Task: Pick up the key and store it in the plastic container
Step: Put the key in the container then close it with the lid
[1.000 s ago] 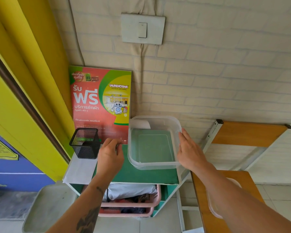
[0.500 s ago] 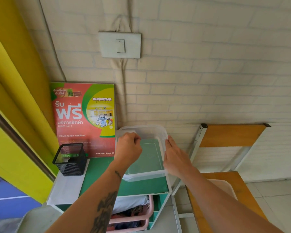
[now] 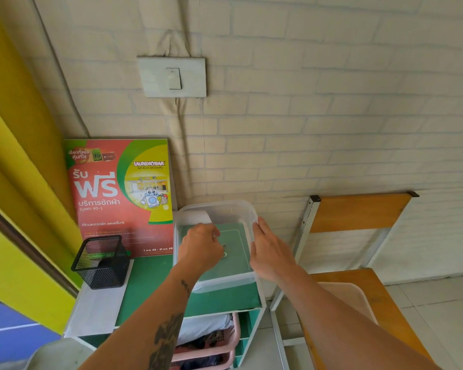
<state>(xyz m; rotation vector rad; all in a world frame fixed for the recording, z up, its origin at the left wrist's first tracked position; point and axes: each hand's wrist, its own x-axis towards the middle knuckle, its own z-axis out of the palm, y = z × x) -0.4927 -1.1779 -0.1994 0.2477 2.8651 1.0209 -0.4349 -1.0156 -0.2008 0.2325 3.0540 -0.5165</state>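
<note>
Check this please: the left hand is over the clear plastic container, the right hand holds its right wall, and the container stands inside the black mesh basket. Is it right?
One detail is wrong. In the head view the plastic container stands on the green shelf top, beside the black mesh basket, not inside it. The left hand and right hand are as you say.

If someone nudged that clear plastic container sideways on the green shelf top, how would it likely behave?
The plastic container looks thin-walled and nearly empty, so probably light and apt to slide, not tip, being wide and shallow. The right hand rests against its right rim, likely steadying it. The left hand sits over its interior.
</note>
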